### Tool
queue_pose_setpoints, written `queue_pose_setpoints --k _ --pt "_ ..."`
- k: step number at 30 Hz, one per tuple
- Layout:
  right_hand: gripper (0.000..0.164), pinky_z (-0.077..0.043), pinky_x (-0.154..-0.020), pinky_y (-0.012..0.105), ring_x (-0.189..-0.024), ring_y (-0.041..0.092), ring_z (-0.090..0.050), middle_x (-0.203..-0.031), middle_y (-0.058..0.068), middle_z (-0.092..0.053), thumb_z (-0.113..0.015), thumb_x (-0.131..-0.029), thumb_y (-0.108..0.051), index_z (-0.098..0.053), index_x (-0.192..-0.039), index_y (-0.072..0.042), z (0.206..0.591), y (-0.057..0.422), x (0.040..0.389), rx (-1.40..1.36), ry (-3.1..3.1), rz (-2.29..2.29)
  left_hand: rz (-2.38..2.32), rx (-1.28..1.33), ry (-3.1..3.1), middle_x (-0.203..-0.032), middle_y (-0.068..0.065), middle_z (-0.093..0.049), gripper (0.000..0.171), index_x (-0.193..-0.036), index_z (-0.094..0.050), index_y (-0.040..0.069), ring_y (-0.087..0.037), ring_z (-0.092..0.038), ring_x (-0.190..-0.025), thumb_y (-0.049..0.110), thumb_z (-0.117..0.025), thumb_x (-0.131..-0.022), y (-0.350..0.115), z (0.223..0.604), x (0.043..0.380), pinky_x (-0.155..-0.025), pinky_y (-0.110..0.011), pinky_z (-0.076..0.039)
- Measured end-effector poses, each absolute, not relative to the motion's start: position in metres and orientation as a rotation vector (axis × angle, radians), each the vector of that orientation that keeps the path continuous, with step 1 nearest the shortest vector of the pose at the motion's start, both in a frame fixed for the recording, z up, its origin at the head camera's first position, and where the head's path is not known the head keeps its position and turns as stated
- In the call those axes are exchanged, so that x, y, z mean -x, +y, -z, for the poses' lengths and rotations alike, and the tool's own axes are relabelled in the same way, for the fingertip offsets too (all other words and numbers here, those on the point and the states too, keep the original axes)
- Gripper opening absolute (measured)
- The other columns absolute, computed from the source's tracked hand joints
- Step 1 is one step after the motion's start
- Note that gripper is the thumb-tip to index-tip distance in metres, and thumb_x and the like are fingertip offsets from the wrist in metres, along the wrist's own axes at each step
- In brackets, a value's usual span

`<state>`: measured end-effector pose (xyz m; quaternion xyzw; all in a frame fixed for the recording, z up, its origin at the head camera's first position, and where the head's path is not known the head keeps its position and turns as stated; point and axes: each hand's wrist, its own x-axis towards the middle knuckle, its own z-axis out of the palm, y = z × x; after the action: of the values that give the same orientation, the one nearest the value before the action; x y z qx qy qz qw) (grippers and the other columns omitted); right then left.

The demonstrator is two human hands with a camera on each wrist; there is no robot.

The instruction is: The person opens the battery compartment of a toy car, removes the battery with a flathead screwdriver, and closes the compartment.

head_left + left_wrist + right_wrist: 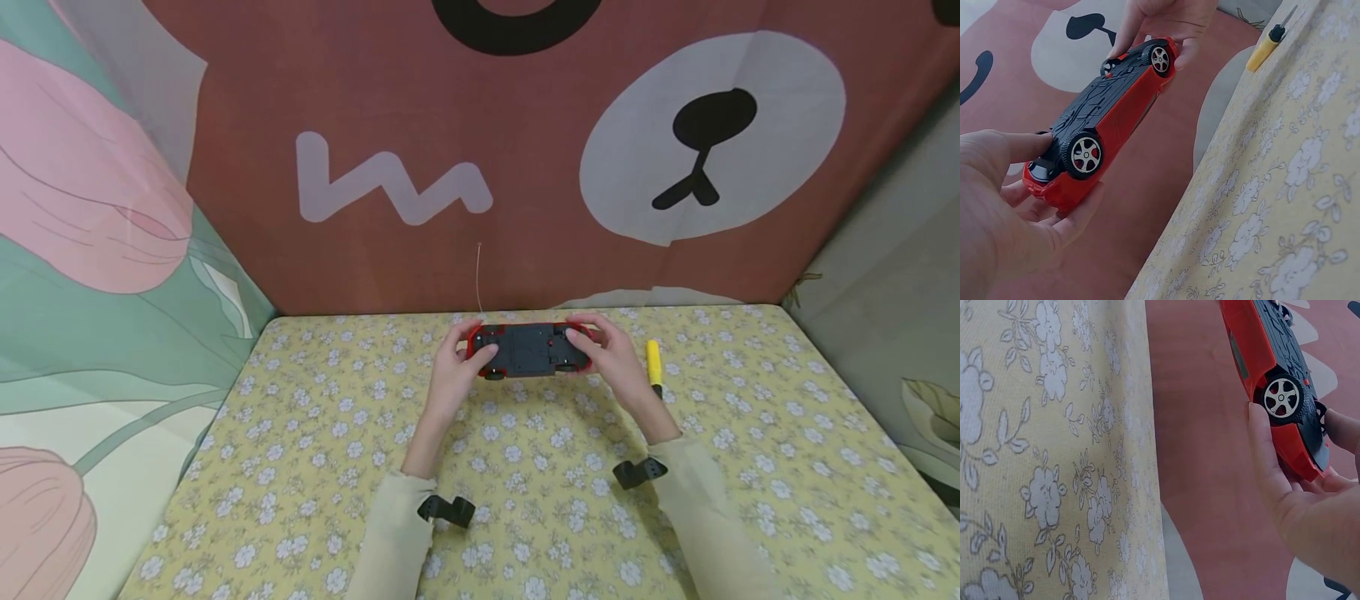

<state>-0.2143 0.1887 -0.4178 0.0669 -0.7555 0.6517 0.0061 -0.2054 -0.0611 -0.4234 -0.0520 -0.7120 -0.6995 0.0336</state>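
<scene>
A red toy car (531,350) is held up over the far part of the table, its black underside turned toward me. My left hand (452,371) grips one end, thumb on the underside and fingers behind the red body. At the other end my right hand (618,367) holds it the same way. Wheels with silver five-spoke rims show along the car's side in both wrist views, such as the wheel (1085,155) by my left thumb. The car's roof is hidden from the head view. On the table right of my right hand lies a screwdriver (654,362) with a yellow handle.
The table (300,467) has a yellow flowered cloth. Behind it hangs a reddish-brown curtain (390,267) with a cartoon face, and printed cloth (112,333) stands at the left side. A thin pale string (477,279) hangs at the table's back edge.
</scene>
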Motion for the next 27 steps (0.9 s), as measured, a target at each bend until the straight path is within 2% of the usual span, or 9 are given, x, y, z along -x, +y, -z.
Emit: queue_pose_setpoints --k 11,16,27 --pt "0.047 -0.058 -0.08 0.061 -0.09 0.016 -0.07 -0.136 0.03 -0.052 -0.059 -0.107 -0.02 -0.049 -0.146 0.005 0.418 0.1913 0.2142 -0.212 -2.37 -2.048 2.131 0.176 -2.203 -0.132 -0.015 -0.056 0.047 -0.143 -0.059 0.008 -0.032 -0.071 -0.097 0.008 -0.072 -0.097 -0.0612 0.4243 0.2055 -0.078 -0.028 -0.058" --pt "0.046 -0.058 -0.079 0.061 -0.088 0.014 -0.07 -0.136 0.029 -0.053 -0.06 -0.107 -0.02 -0.051 -0.146 0.004 0.4184 0.1912 0.213 -0.226 -2.367 -2.041 2.124 0.193 -2.201 -0.13 -0.017 -0.056 0.047 -0.143 -0.059 0.007 -0.035 -0.071 -0.099 0.007 -0.072 -0.097 -0.0617 0.4266 0.2058 -0.076 -0.027 -0.057" --pt "0.045 -0.06 -0.077 0.056 -0.088 0.014 -0.07 -0.136 0.028 -0.054 -0.06 -0.107 -0.02 -0.052 -0.145 0.003 0.4195 0.191 0.2121 -0.204 -2.373 -2.035 2.129 0.196 -2.213 -0.132 -0.017 -0.055 0.047 -0.144 -0.058 0.008 -0.036 -0.07 -0.106 0.009 -0.071 -0.099 -0.0616 0.4285 0.2075 -0.08 -0.03 -0.058"
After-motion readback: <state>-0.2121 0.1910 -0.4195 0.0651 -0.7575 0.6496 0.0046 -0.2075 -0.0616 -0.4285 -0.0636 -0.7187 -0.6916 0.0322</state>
